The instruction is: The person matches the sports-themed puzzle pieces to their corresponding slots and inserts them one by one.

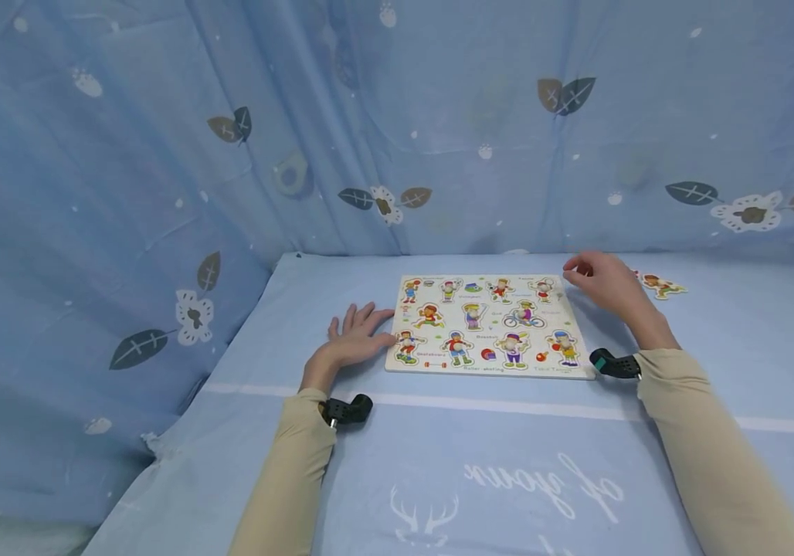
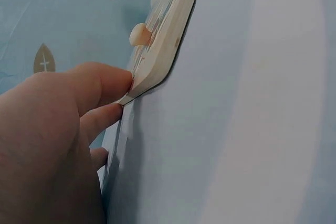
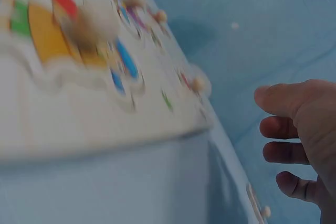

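Note:
A wooden knob puzzle board (image 1: 490, 369), printed with children doing sports, lies flat on the cloth-covered table. Spread fingers of my left hand (image 1: 357, 336) reach its left edge. In the left wrist view the thumb and a finger touch the board's corner (image 2: 152, 80), beside a round wooden knob (image 2: 140, 34). Over the table off the board's far right corner is my right hand (image 1: 612, 286), its fingers loosely bent. The right wrist view shows nothing between those fingers. To its right lies a loose puzzle piece (image 1: 663, 286) of a figure.
A blue patterned curtain (image 1: 397, 116) hangs behind and to the left of the table. The light blue tablecloth (image 1: 439, 440) spreads in front of the board and to both sides. Part of another red item shows behind the right hand. Each wrist carries a black camera (image 1: 348, 409).

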Motion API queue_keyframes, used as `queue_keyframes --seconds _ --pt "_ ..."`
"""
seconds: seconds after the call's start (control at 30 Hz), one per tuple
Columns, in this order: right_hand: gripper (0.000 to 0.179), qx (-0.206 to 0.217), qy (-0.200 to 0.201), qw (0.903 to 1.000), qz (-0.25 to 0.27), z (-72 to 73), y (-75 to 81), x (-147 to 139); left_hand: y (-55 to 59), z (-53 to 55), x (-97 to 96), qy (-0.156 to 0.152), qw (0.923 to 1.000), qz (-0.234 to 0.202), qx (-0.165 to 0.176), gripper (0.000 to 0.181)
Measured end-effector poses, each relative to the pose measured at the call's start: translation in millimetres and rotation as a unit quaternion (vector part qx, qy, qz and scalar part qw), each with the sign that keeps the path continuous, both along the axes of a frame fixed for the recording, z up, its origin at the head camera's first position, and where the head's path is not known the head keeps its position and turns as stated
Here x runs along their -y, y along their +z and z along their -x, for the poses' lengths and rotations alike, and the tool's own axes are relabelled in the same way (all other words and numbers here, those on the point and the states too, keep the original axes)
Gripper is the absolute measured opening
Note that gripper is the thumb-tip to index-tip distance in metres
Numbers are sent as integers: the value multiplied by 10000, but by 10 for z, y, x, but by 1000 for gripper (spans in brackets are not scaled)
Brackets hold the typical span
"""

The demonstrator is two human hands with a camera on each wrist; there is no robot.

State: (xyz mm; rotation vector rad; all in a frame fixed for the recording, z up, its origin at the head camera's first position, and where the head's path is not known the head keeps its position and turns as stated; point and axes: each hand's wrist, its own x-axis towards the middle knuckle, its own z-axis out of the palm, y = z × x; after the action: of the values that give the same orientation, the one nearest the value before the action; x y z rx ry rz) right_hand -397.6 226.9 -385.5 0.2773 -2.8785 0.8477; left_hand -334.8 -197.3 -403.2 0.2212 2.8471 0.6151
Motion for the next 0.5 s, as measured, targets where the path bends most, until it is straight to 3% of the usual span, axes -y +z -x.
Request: queue_keyframes --seconds 0.27,0.5 --pt "31 -132 -335 9993 -55 -9 -124 -428 -25 -15 1 28 10000 -60 -54 66" --pt "31 -439 -800 9955 -266 -11 -197 -728 25 -45 -19 55 10000 -19 -77 64"
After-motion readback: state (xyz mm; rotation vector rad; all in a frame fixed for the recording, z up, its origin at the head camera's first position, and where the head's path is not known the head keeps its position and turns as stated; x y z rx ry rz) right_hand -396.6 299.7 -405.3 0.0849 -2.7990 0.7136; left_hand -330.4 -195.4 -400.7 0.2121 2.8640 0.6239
